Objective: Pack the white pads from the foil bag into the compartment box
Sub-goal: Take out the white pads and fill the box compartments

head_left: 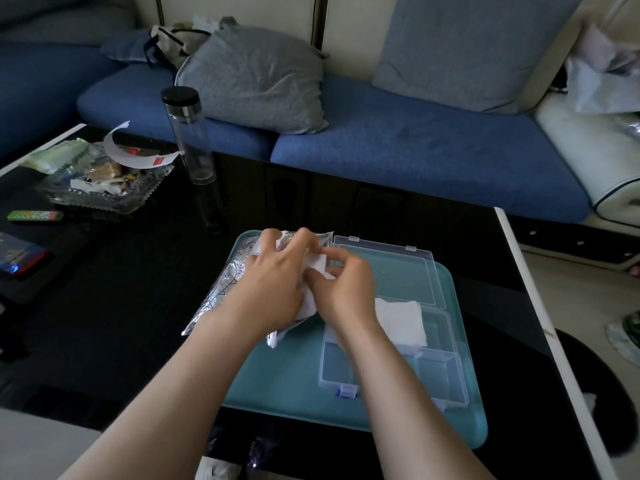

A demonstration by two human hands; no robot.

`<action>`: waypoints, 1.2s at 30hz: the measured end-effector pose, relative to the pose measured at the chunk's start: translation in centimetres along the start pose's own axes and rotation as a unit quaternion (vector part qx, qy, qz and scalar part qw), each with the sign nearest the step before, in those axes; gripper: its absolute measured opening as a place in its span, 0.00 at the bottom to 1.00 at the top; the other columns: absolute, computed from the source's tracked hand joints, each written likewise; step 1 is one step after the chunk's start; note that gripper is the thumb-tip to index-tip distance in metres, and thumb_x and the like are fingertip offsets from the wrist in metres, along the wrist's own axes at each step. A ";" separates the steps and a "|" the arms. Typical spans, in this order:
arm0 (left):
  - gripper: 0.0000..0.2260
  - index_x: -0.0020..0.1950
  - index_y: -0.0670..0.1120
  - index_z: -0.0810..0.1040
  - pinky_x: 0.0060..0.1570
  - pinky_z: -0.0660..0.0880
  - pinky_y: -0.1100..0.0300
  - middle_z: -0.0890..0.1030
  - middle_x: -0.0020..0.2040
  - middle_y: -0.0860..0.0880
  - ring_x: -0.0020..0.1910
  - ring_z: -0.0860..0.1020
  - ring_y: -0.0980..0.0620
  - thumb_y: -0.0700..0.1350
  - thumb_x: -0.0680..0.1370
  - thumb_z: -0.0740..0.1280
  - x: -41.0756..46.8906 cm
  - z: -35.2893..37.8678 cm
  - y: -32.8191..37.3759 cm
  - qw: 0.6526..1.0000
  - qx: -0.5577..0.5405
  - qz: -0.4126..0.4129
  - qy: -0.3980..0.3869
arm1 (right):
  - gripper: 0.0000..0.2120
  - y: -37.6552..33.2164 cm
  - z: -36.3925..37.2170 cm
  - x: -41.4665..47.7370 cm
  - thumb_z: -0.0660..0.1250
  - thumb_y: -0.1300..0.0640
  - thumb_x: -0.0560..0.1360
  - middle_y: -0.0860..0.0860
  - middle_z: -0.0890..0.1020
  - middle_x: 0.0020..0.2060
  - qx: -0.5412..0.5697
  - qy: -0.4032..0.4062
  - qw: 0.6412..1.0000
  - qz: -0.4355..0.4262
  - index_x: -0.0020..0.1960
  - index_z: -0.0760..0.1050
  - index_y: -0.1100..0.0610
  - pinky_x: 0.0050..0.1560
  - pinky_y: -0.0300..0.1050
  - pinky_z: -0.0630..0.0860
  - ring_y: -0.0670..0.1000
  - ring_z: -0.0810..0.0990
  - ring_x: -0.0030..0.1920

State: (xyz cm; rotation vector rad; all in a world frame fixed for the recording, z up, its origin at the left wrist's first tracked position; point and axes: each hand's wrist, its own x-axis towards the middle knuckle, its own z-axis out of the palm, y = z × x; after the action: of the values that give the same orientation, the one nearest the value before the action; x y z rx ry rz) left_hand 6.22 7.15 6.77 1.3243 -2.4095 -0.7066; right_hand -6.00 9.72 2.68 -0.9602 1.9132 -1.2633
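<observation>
1. A crinkled silver foil bag lies on the left part of a flat teal plastic tray. Its lower left corner hangs over the tray's edge onto the glossy black table.
2. The left hand lies on top of the foil bag with its fingers curled down around the far end. It seems to grip the bag there, though the hand itself hides the exact hold.
3. A soft square white pad sits between the two hands, over the right side of the bag and partly covered by both.
4. The right hand pinches the right edge of this white pad between thumb and bent fingers, just left of the box.
5. The clear plastic compartment box rests on the right half of the tray. Its transparent hinged lid is folded open flat on the far side.
6. A second white pad lies in the box's far compartment row, just right of the right wrist. The near compartments show bare plastic.
7. A small purple latch sits on the box's near wall.
8. On the table to the left stand a tall clear bottle with a black cap and a ridged glass dish of wrappers.
9. Behind the table runs a blue fabric sofa with a grey cushion on it.
</observation>
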 end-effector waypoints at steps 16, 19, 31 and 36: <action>0.24 0.69 0.51 0.71 0.45 0.73 0.52 0.69 0.59 0.46 0.51 0.80 0.38 0.55 0.75 0.73 0.1 0.8 -0.5 0.993 0.102 -0.054 0.026 | 0.02 0.1 -0.4 1.0 0.77 0.60 0.77 0.52 0.88 0.44 0.142 0.057 0.982 0.110 0.49 0.85 0.54 0.55 0.55 0.85 0.54 0.88 0.47; 0.27 0.69 0.51 0.70 0.44 0.73 0.52 0.68 0.58 0.45 0.50 0.79 0.36 0.55 0.74 0.75 0.2 0.9 -0.8 0.991 0.110 -0.074 0.030 | 0.03 -0.3 -1.3 1.3 0.73 0.56 0.80 0.49 0.86 0.46 0.081 0.067 0.990 0.091 0.51 0.80 0.50 0.55 0.53 0.84 0.52 0.86 0.49; 0.24 0.73 0.52 0.69 0.49 0.79 0.44 0.70 0.60 0.43 0.53 0.79 0.34 0.45 0.78 0.66 0.4 0.9 -1.3 0.996 0.065 -0.056 0.016 | 0.05 -0.3 -1.3 0.0 0.78 0.59 0.73 0.44 0.86 0.37 -0.062 -0.031 0.996 -0.060 0.46 0.85 0.51 0.42 0.43 0.82 0.46 0.85 0.40; 0.27 0.75 0.56 0.63 0.49 0.79 0.44 0.69 0.62 0.44 0.60 0.77 0.35 0.53 0.79 0.69 0.2 1.1 -0.9 0.991 0.111 -0.075 0.015 | 0.02 -0.6 -2.4 0.2 0.77 0.60 0.74 0.47 0.86 0.36 -0.094 0.000 0.994 -0.049 0.46 0.87 0.54 0.42 0.46 0.82 0.48 0.85 0.40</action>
State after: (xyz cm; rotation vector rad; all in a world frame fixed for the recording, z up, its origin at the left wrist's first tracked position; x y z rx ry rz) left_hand 6.23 6.90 5.40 1.6042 -2.4401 -0.4591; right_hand -7.92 10.49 4.02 -1.1634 2.0340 -1.1522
